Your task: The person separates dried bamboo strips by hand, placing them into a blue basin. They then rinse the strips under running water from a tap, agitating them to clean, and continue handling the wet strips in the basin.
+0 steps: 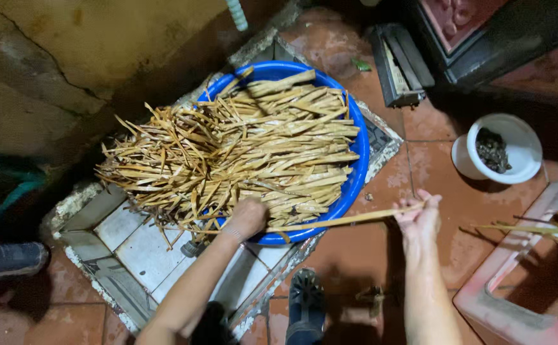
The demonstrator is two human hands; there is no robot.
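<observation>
A blue plastic basin [358, 167] stands on a tiled drain square and is heaped with long tan dried leaf strips [240, 150] that spill over its left rim. My left hand [245, 218] is closed at the basin's near rim, on the strips there. One long strip [349, 220] runs from that hand rightward to my right hand [419, 217], which pinches its far end above the reddish floor tiles.
A white bowl [515, 137] with dark pieces inside sits at the right. A pink plastic stool [515, 281] with a few strips on it stands at lower right. A dark metal box [399, 64] lies behind the basin. My sandalled foot [305, 306] is below. A rough wall rises at left.
</observation>
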